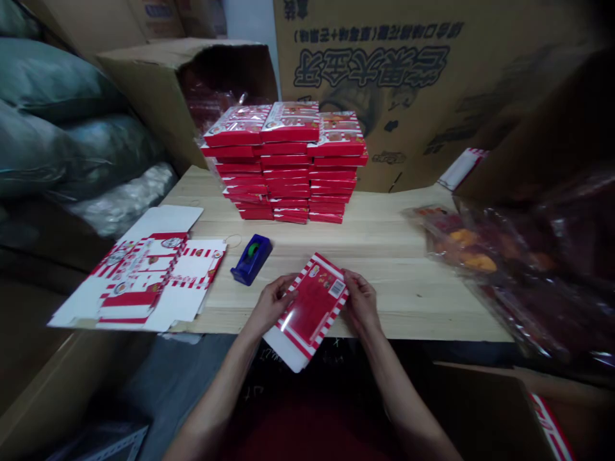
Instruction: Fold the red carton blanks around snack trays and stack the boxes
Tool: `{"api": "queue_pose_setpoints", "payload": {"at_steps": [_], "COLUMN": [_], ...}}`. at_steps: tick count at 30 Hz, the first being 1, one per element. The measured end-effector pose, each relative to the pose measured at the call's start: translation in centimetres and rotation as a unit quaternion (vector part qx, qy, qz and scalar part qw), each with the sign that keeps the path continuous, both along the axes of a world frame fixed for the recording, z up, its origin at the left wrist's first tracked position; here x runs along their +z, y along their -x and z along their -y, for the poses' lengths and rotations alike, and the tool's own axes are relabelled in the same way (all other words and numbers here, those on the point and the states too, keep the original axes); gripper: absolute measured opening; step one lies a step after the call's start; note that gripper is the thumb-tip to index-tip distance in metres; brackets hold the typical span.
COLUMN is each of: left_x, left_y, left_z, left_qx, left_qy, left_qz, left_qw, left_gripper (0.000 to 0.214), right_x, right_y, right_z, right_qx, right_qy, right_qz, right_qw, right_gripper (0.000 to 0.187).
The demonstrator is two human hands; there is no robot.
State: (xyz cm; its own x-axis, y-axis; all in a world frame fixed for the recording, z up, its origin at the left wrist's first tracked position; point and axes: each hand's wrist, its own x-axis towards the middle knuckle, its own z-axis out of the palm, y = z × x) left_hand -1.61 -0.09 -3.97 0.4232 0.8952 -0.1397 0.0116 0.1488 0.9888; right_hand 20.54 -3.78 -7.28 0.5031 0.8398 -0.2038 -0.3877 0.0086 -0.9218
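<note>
Between my two hands is a red and white striped carton (312,307), tilted, with its barcode side up and a white flap sticking out toward me. My left hand (276,301) grips its left edge, thumb on top. At its upper right edge my right hand (360,296) pinches the card; the fingers behind it are hidden. Just beyond my left hand stands a blue tape dispenser (252,259) with a green core. On the left of the table lie flat printed carton blanks (139,275), overlapping one another.
Red filled boxes (288,173) stand in several tall stacks at the back of the wooden table (384,237). Clear plastic packs (480,256) lie along the right side. An opened cardboard box (144,83) and a large printed carton (432,128) close off the back. Sacks (62,128) are piled at left.
</note>
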Motion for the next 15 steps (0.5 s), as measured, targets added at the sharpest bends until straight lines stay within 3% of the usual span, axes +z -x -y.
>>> {"api": "queue_pose_setpoints", "payload": {"at_steps": [4,7,11,13,15], "left_x": [-0.5,-1.6,-3.2,-3.7,-4.0], "left_y": [-0.2,-0.7,-0.9,-0.7,-0.6], "left_z": [-3.2,-5.7,-6.6,-6.0,-5.1], "left_qx": [-0.038,-0.062,-0.046,-0.015,0.014], "left_qy": [-0.030,-0.128,-0.258,-0.288,-0.300], "left_qz": [-0.109,-0.216,-0.366,-0.423,-0.444], "left_qw": [0.993,0.966,0.893,0.859,0.844], "left_gripper": [0.052,0.051,0.051,0.056,0.058], "right_x": [-1.6,-1.8,-0.1,1.2,2.3], "right_y": [-0.4,-3.1,-10.4,-14.6,-18.3], "right_z": [0.5,0.9,2.1,2.5,2.4], "right_qx": [0.009,-0.008,-0.122,-0.191,-0.240], "right_qy": [0.007,0.020,0.051,0.075,0.098], "right_qz": [0.092,0.190,0.331,0.397,0.451], "right_qw": [0.996,0.982,0.934,0.895,0.854], "right_gripper": [0.051,0.052,0.046,0.050,0.056]}}
